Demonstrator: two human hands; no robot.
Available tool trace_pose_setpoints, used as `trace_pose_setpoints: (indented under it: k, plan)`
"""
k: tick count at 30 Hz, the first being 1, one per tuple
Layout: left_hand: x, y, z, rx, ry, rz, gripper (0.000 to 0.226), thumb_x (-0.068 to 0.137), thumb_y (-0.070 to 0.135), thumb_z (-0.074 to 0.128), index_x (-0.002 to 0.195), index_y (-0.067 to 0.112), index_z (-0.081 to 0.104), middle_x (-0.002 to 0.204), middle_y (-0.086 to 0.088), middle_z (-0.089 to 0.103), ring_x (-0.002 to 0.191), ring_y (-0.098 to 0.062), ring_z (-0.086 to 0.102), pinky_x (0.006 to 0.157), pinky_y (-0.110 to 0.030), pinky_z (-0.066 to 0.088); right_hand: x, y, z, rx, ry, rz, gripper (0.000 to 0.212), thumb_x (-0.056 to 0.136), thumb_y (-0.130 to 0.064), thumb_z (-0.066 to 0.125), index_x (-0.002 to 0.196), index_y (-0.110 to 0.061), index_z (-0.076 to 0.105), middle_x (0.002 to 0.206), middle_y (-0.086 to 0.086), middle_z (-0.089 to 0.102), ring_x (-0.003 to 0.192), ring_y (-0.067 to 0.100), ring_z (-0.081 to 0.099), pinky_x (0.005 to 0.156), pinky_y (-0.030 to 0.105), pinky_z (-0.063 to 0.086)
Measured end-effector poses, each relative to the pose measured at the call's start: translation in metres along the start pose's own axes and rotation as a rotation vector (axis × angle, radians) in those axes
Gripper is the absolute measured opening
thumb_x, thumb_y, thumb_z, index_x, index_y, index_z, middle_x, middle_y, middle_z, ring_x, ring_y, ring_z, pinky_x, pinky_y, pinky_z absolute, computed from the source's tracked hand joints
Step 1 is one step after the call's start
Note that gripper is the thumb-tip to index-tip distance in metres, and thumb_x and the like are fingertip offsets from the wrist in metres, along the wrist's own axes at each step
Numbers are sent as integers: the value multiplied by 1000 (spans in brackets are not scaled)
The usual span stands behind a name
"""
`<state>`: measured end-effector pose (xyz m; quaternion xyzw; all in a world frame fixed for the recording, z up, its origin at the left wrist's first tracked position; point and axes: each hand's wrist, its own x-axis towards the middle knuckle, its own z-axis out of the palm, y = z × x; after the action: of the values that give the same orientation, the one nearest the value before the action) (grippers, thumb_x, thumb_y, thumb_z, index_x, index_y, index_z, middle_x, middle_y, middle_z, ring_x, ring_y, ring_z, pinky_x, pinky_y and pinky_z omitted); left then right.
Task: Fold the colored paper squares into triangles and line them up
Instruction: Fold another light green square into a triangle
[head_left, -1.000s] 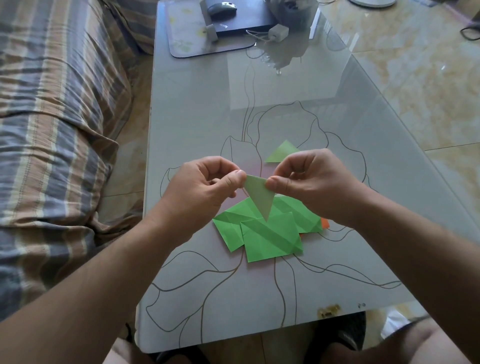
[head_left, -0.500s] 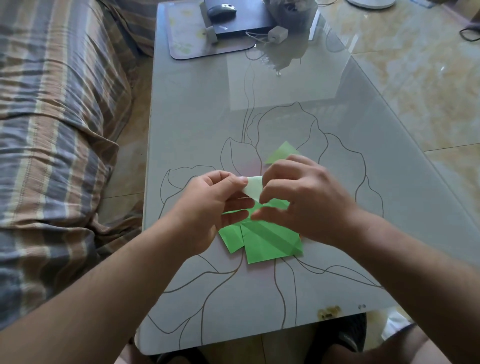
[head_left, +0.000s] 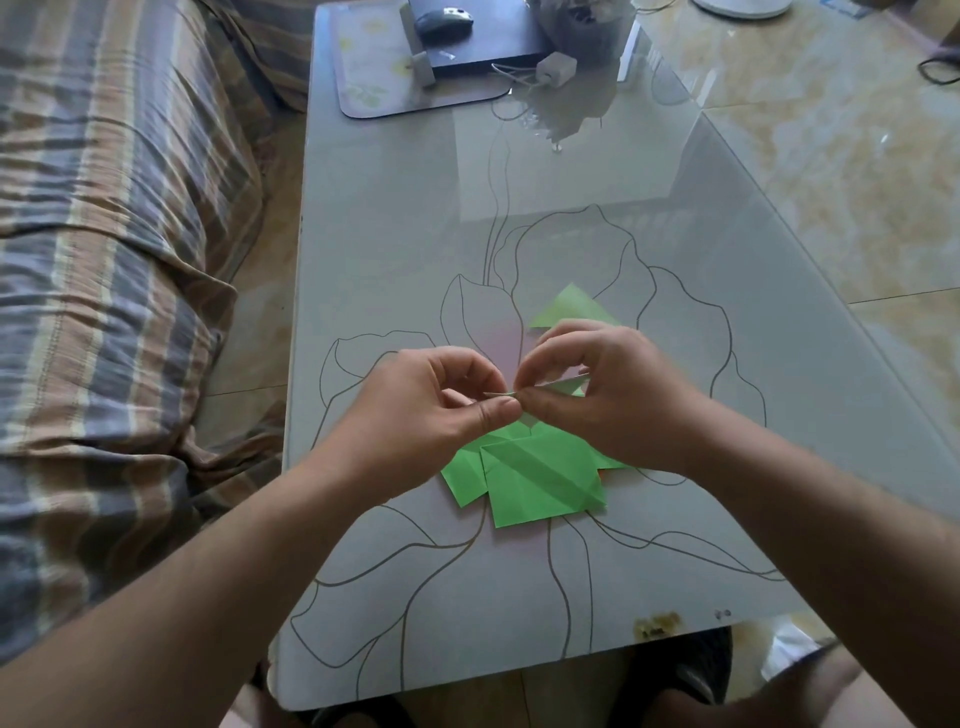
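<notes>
My left hand and my right hand meet above the table and pinch a small folded green paper between thumbs and fingertips. The paper is seen edge-on, so its shape is mostly hidden. Below the hands lies a pile of creased green paper squares, with an orange corner showing at its right edge. One folded light-green triangle lies flat on the table just beyond my right hand.
The glass table with a flower outline holds a mouse pad, a dark box with a computer mouse and a white charger at the far end. A striped sofa runs along the left.
The hands lowered with the folded paper, which hung point-down a second ago. It has turned to lie nearly flat, edge-on, and both hands now pinch it closer together.
</notes>
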<state>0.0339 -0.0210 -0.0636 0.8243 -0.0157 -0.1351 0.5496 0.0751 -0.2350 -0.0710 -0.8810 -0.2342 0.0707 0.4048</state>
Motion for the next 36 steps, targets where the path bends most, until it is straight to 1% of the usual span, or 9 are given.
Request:
trace_pose_setpoints:
  k: [7,12,17,24,28,32,33,35,36]
  plan:
    - [1,-2,-3,12,23,109,9,91,31,78,99,28,78,94,6,78,86,-18,76,81,-47,63,0,-3,-1,137,2,85,12,88,-23,78,77,-28,75,81,-15,73,85,4,68,76,15,48]
    - [3,-6,-1,105,35,129,8,94,36,73,97,30,76,82,12,75,74,-8,71,68,-28,57,-2,-3,4,229,-23,122,10,88,-24,80,79,-21,77,79,-7,74,79,8,69,77,32,57]
    - [3,-5,0,127,30,137,8,96,34,70,93,30,75,75,11,70,63,-4,63,60,-22,51,-2,-6,2,280,-30,141,11,88,-24,80,80,-20,77,76,-7,73,70,5,64,70,30,55]
    - [2,-3,3,90,47,130,9,96,31,67,89,28,71,74,-19,64,54,-16,45,52,-29,39,-2,-7,1,298,-65,147,12,90,-19,78,79,-20,74,69,-17,66,62,0,58,66,21,44]
    - [3,-1,0,33,73,120,14,90,40,64,91,28,71,80,-22,67,67,-43,61,60,-51,54,-1,-3,-2,320,-35,183,13,91,-21,78,79,-21,75,68,-13,68,62,0,57,63,26,47]
    - [3,0,1,32,74,127,14,89,41,64,90,29,72,80,-24,67,66,-42,59,60,-54,52,-1,-4,-4,291,-74,193,17,93,-15,73,77,-20,71,56,-22,59,51,1,51,54,13,35]
    - [3,0,1,30,76,126,15,89,41,64,90,29,72,81,-24,67,67,-43,60,61,-56,53,0,-4,-4,297,-75,195,16,93,-17,74,78,-21,72,59,-18,61,53,1,51,53,19,37]
    - [3,0,-2,26,84,125,18,88,44,64,91,28,72,83,-24,68,74,-48,62,66,-60,54,0,-4,-5,300,-63,188,14,93,-23,75,80,-25,74,69,-2,67,62,8,54,56,45,45]
    - [4,0,-3,26,90,123,19,87,45,64,91,28,72,84,-24,68,77,-49,63,69,-62,54,0,-3,-6,295,-54,186,15,93,-24,75,79,-27,74,71,2,68,63,13,54,58,48,45]
